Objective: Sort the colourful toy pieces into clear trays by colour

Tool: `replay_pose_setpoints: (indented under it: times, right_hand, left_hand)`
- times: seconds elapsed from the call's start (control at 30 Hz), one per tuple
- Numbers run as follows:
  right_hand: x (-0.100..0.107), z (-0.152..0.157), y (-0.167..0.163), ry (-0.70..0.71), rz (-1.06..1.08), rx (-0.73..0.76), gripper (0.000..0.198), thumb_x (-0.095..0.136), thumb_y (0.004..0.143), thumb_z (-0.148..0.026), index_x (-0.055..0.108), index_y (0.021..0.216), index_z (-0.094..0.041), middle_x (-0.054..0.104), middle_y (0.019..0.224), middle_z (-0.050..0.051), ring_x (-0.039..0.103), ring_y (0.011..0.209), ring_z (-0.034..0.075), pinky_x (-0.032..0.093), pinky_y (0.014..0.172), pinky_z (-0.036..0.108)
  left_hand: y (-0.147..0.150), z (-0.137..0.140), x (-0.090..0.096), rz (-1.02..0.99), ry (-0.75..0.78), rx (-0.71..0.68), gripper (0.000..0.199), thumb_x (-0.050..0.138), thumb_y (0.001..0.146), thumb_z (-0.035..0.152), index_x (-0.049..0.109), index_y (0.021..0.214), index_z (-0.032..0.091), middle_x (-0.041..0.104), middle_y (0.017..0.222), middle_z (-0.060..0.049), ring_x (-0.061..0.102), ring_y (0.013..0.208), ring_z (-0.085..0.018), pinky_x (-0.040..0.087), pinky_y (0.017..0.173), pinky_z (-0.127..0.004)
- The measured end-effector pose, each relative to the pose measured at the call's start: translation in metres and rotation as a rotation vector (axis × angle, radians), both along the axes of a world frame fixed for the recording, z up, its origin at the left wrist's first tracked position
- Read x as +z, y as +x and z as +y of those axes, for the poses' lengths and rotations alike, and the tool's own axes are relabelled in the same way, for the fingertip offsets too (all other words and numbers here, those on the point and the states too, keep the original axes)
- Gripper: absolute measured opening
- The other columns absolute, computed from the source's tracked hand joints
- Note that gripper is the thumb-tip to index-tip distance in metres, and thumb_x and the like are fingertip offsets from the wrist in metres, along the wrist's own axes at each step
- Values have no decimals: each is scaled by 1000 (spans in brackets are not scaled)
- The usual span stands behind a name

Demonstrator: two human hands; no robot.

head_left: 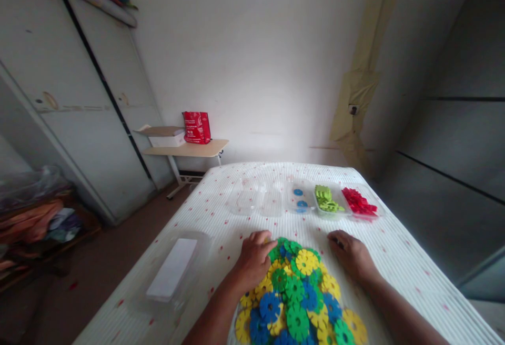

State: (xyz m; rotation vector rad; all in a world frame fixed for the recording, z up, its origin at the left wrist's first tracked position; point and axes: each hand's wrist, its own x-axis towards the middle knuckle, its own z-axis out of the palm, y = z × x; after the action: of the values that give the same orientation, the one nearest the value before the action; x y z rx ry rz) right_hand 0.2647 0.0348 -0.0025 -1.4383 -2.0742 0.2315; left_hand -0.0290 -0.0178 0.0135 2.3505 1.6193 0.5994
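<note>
A heap of plastic snowflake-shaped discs [295, 290] in green, yellow and blue lies on the table in front of me. At its upper left edge is my left hand [254, 258], palm down, fingers bent and apart, with the fingertips touching or just over the outer discs. My right hand [353, 255] rests on the cloth to the right of the heap. Its fingers are loosely curved with a dark gap beneath them, and nothing shows in them. Beyond the hands, clear tubs hold blue discs [302, 205], light green pieces [325, 198] and red pieces [359, 201].
Two clear plastic tubs [246, 200] stand left of the blue discs. A clear lid or tray with a white sheet [173, 269] lies at the left. The table has a spotted white cloth [221, 229]. A side table [197, 149] holds a red bag [197, 128] and box.
</note>
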Motion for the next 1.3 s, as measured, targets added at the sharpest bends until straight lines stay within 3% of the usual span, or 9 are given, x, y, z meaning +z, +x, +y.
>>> replay_pose_setpoints:
  times: [0.23, 0.7, 1.1, 1.3]
  right_hand:
    - [1, -1, 0, 3, 10, 0, 24, 43, 79, -30, 65, 82, -21, 69, 79, 3, 64, 71, 18, 48, 64, 25]
    - [2, 0, -1, -28, -28, 0, 26, 40, 80, -32, 64, 82, -21, 68, 82, 4, 64, 73, 18, 48, 66, 25]
    - [6, -3, -2, -41, -12, 4, 27, 40, 79, -33, 64, 83, -21, 68, 83, 4, 64, 74, 19, 49, 67, 27]
    - [7, -3, -3, -53, 5, -2, 25, 41, 79, -34, 63, 81, -22, 68, 81, 4, 64, 73, 19, 49, 67, 28]
  left_hand:
    - [1, -4, 4, 57, -41, 6, 50, 42, 72, 9, 57, 117, 24, 46, 133, -5, 40, 119, -23, 30, 101, -40]
    - [-5, 4, 1, 31, -174, -46, 52, 47, 63, 13, 56, 113, 27, 42, 136, -3, 32, 126, -23, 24, 104, -41]
    - [-6, -8, 4, -223, -116, -18, 52, 42, 48, 3, 50, 96, 22, 45, 131, -5, 33, 126, -21, 26, 105, -36]
    - [-7, -7, 6, -351, 21, -3, 36, 43, 49, 0, 52, 76, 21, 53, 118, -6, 43, 116, -20, 33, 100, -31]
